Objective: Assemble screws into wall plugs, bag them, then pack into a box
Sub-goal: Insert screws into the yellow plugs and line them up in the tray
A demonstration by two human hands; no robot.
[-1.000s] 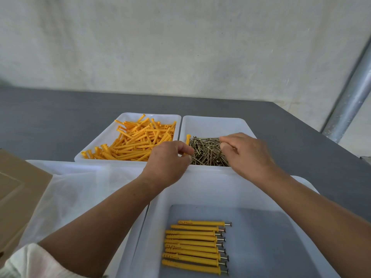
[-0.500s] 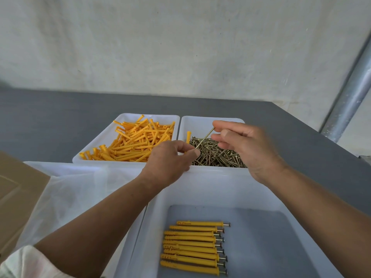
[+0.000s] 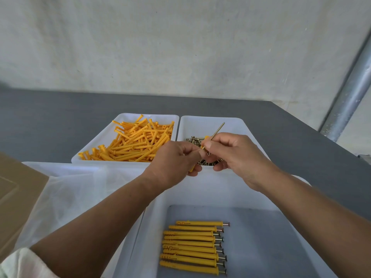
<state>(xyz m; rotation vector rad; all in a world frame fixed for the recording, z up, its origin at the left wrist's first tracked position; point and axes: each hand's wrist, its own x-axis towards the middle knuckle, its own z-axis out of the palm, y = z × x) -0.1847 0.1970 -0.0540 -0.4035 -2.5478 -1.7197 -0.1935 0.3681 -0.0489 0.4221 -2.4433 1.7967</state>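
My left hand (image 3: 176, 161) grips a yellow wall plug (image 3: 192, 169), most of it hidden in the fist. My right hand (image 3: 234, 153) pinches a long screw (image 3: 217, 131) whose threaded end points up and to the right; its lower end meets the plug between the two hands. Behind them a white tray (image 3: 160, 118) holds a heap of loose yellow plugs (image 3: 136, 143), and a second white tray (image 3: 236, 122) holds a pile of screws (image 3: 193, 140). In the near bin (image 3: 200, 195) lie several assembled plugs with screws (image 3: 192, 245) in a row.
Clear plastic bags (image 3: 66, 197) lie over a white bin at the left. A brown cardboard box (image 3: 14, 197) sits at the far left edge. The grey table (image 3: 60, 117) runs to a pale wall, with a metal pole (image 3: 349, 97) at the right.
My right hand has lifted a screw out of the screw tray and turned it, bringing one end to the plug held in my left hand. Both hands came together.
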